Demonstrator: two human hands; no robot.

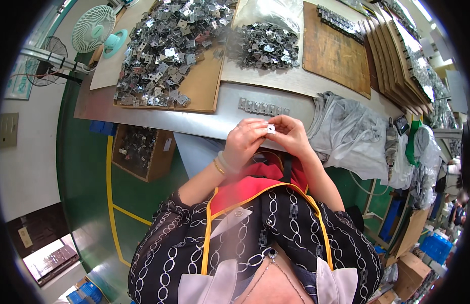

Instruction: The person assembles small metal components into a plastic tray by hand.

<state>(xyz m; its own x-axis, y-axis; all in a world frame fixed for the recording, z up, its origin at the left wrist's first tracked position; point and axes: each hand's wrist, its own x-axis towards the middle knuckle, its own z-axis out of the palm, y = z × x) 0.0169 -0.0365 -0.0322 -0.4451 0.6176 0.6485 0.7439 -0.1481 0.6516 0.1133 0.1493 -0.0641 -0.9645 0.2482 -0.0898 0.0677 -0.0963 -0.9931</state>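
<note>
My left hand (245,139) and my right hand (290,134) meet just below the table's near edge, fingertips together on one small shiny metal part (271,128). Both hands pinch it between thumb and fingers. A short row of the same metal parts (262,107) lies on the grey table (230,116) right above my hands. Further back, a big heap of loose metal parts (169,50) covers a brown board, and a smaller heap (265,46) sits to its right.
A wooden board (333,55) with a row of parts lies at the back right, beside a stack of similar boards (397,66). Grey cloth (346,131) drapes over the table's right edge. A cardboard box of parts (141,152) stands under the table, a green fan (95,28) at far left.
</note>
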